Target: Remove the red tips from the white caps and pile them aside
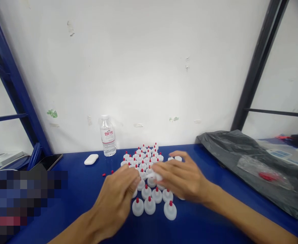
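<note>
Many small white dome-shaped nozzle caps (149,205) with red tips stand close together in the middle of the blue table. My right hand (183,178) is closed on a white nozzle cap (157,176), tilted sideways above the others, with its narrow end toward my left hand. My left hand (117,195) is just to the left, thumb and fingers pinched together. What it holds, if anything, is hidden behind the fingers. Two loose red tips (104,175) lie on the table left of my left hand. Some caps are covered by my hands.
A water bottle (108,137) and a white earbud case (91,159) stand near the wall at the back left. A black plastic bag (240,166) lies at the right, with a clear bag of red pieces (267,175) on it. A phone-like dark device (45,162) is far left.
</note>
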Action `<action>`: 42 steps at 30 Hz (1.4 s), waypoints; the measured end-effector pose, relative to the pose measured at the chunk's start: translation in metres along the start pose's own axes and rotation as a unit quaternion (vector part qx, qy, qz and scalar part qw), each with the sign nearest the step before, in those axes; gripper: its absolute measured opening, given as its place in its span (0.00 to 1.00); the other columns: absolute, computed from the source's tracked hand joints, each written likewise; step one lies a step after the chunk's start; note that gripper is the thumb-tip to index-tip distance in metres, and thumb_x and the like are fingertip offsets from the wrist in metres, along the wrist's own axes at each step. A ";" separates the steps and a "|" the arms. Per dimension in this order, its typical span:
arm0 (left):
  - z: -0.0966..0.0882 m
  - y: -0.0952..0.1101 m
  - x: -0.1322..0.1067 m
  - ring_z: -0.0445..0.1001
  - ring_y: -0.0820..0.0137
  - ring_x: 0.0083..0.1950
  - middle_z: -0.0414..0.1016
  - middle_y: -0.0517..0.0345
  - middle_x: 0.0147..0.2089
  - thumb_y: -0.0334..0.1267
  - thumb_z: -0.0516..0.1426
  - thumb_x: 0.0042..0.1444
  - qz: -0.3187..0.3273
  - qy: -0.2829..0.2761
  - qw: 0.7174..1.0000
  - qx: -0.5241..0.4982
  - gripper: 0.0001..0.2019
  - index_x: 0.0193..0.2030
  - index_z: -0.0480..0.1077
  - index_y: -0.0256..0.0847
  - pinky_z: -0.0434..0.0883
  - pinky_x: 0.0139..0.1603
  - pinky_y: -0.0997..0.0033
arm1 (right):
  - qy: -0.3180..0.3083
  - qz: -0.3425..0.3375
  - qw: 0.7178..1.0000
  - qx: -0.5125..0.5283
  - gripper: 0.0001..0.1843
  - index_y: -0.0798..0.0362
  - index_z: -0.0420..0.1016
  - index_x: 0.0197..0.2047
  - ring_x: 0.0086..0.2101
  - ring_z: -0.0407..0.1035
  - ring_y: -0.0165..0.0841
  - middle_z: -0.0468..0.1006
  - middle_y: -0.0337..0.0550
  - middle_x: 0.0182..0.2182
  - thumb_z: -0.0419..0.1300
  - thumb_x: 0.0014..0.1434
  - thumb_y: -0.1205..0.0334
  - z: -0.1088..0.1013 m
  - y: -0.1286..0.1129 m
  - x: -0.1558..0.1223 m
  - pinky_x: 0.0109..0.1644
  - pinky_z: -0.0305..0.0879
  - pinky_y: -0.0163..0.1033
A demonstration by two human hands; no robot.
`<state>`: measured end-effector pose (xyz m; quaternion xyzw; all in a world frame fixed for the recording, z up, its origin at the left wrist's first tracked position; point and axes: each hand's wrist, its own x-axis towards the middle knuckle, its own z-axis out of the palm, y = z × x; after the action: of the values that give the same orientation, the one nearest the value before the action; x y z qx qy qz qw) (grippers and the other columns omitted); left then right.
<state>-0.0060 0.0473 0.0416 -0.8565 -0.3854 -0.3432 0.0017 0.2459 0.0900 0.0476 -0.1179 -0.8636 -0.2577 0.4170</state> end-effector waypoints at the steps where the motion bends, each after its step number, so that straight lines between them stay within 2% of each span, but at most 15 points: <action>1: -0.007 -0.006 0.002 0.61 0.69 0.29 0.62 0.62 0.27 0.39 0.41 0.71 -0.044 0.006 0.999 -0.014 0.18 0.27 0.54 0.42 0.59 0.31 0.68 | 0.010 0.017 0.999 -0.030 0.19 0.53 0.70 0.57 0.36 0.77 0.30 0.84 0.43 0.43 0.65 0.63 0.64 -0.003 0.010 -0.004 0.55 0.61 0.44; 5: -0.032 -0.042 0.012 0.64 0.68 0.31 0.64 0.62 0.28 0.47 0.39 0.71 -0.158 0.027 0.986 0.048 0.21 0.29 0.59 0.43 0.61 0.34 0.66 | 0.044 0.220 0.969 -0.100 0.17 0.48 0.72 0.56 0.35 0.75 0.35 0.83 0.42 0.39 0.64 0.63 0.60 -0.007 0.053 -0.024 0.52 0.64 0.46; 7: -0.035 -0.060 0.014 0.68 0.64 0.36 0.69 0.59 0.32 0.46 0.42 0.69 -0.181 0.018 0.975 0.131 0.18 0.32 0.64 0.43 0.63 0.37 0.64 | 0.008 0.300 0.950 -0.085 0.15 0.47 0.73 0.55 0.39 0.74 0.37 0.81 0.42 0.40 0.61 0.65 0.61 -0.002 0.066 -0.033 0.50 0.65 0.45; 9: -0.030 -0.074 0.013 0.71 0.60 0.44 0.74 0.55 0.39 0.44 0.44 0.67 -0.192 -0.009 0.965 0.179 0.15 0.37 0.69 0.44 0.65 0.39 0.63 | -0.039 0.330 0.941 -0.061 0.11 0.46 0.75 0.50 0.41 0.74 0.38 0.80 0.42 0.43 0.58 0.65 0.61 0.004 0.072 -0.039 0.50 0.65 0.46; 13: -0.016 -0.086 0.009 0.72 0.56 0.49 0.78 0.52 0.45 0.41 0.47 0.65 -0.196 -0.054 0.960 0.192 0.14 0.41 0.74 0.44 0.68 0.42 0.61 | -0.090 0.337 0.937 -0.012 0.07 0.49 0.76 0.44 0.42 0.75 0.39 0.81 0.41 0.40 0.57 0.66 0.60 0.013 0.075 -0.045 0.53 0.64 0.47; 16: -0.012 -0.086 0.008 0.74 0.56 0.47 0.79 0.51 0.45 0.39 0.50 0.63 -0.189 -0.070 0.963 0.179 0.12 0.43 0.75 0.44 0.70 0.42 0.59 | -0.111 0.330 0.937 -0.003 0.10 0.49 0.78 0.41 0.46 0.74 0.41 0.80 0.44 0.46 0.58 0.66 0.54 0.015 0.075 -0.047 0.55 0.64 0.49; 18: -0.012 -0.084 0.008 0.76 0.57 0.44 0.79 0.52 0.42 0.38 0.52 0.61 -0.188 -0.074 0.964 0.170 0.11 0.43 0.76 0.45 0.70 0.41 0.60 | -0.127 0.325 0.937 -0.009 0.14 0.49 0.80 0.39 0.45 0.74 0.42 0.78 0.47 0.48 0.59 0.65 0.50 0.014 0.074 -0.047 0.51 0.66 0.49; 21: -0.011 -0.082 0.007 0.76 0.59 0.39 0.78 0.53 0.38 0.38 0.54 0.59 -0.181 -0.082 0.966 0.164 0.10 0.40 0.77 0.45 0.70 0.38 0.62 | -0.179 0.337 0.925 -0.003 0.18 0.49 0.82 0.37 0.35 0.74 0.38 0.79 0.46 0.37 0.57 0.65 0.46 0.012 0.072 -0.045 0.41 0.67 0.44; 24: -0.008 -0.082 0.004 0.75 0.59 0.40 0.77 0.54 0.37 0.37 0.54 0.59 -0.165 -0.095 0.969 0.159 0.08 0.37 0.76 0.45 0.70 0.39 0.63 | -0.270 0.358 0.893 0.041 0.18 0.49 0.82 0.34 0.25 0.72 0.34 0.79 0.41 0.25 0.57 0.65 0.47 0.009 0.069 -0.041 0.30 0.61 0.39; 26: -0.006 -0.083 0.003 0.74 0.59 0.42 0.77 0.54 0.38 0.36 0.54 0.58 -0.159 -0.106 0.969 0.156 0.08 0.36 0.76 0.45 0.70 0.39 0.63 | -0.311 0.368 0.874 0.064 0.16 0.49 0.82 0.34 0.24 0.72 0.34 0.80 0.40 0.24 0.57 0.64 0.50 0.008 0.067 -0.041 0.28 0.59 0.37; 30: -0.004 -0.087 0.001 0.74 0.59 0.44 0.78 0.53 0.39 0.34 0.53 0.58 -0.156 -0.116 0.968 0.156 0.09 0.38 0.76 0.45 0.70 0.40 0.64 | -0.346 0.369 0.860 0.069 0.11 0.47 0.82 0.37 0.27 0.75 0.36 0.82 0.40 0.26 0.59 0.61 0.55 0.010 0.067 -0.044 0.30 0.60 0.36; 33: -0.003 -0.090 0.001 0.74 0.59 0.44 0.78 0.53 0.39 0.33 0.53 0.58 -0.158 -0.128 0.966 0.162 0.10 0.39 0.76 0.45 0.70 0.41 0.63 | -0.339 0.367 0.865 0.051 0.13 0.47 0.82 0.37 0.27 0.75 0.36 0.82 0.40 0.27 0.57 0.64 0.52 0.010 0.067 -0.044 0.30 0.60 0.37; 36: -0.002 -0.092 0.000 0.73 0.58 0.44 0.78 0.53 0.39 0.33 0.53 0.59 -0.162 -0.140 0.963 0.165 0.10 0.39 0.76 0.46 0.69 0.42 0.62 | -0.288 0.354 0.889 0.036 0.21 0.48 0.81 0.40 0.31 0.75 0.37 0.83 0.42 0.32 0.51 0.69 0.47 0.009 0.065 -0.040 0.35 0.64 0.40; 39: -0.002 -0.092 0.000 0.73 0.58 0.45 0.78 0.53 0.39 0.33 0.53 0.59 -0.160 -0.139 0.964 0.162 0.10 0.39 0.76 0.45 0.69 0.41 0.62 | -0.237 0.323 0.914 0.062 0.25 0.49 0.79 0.48 0.43 0.74 0.39 0.82 0.45 0.42 0.43 0.72 0.47 0.010 0.061 -0.038 0.49 0.67 0.46; 42: -0.003 -0.089 0.001 0.73 0.58 0.45 0.78 0.53 0.39 0.34 0.52 0.61 -0.157 -0.119 0.968 0.157 0.11 0.38 0.76 0.45 0.69 0.40 0.63 | -0.252 0.301 0.914 0.102 0.27 0.47 0.74 0.57 0.56 0.68 0.40 0.77 0.46 0.54 0.38 0.74 0.49 0.015 0.057 -0.042 0.61 0.62 0.54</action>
<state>-0.0665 0.1093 0.0212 -0.8087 -0.5620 -0.1695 0.0366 0.2857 0.1469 0.0269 -0.3898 -0.8853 0.0073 0.2534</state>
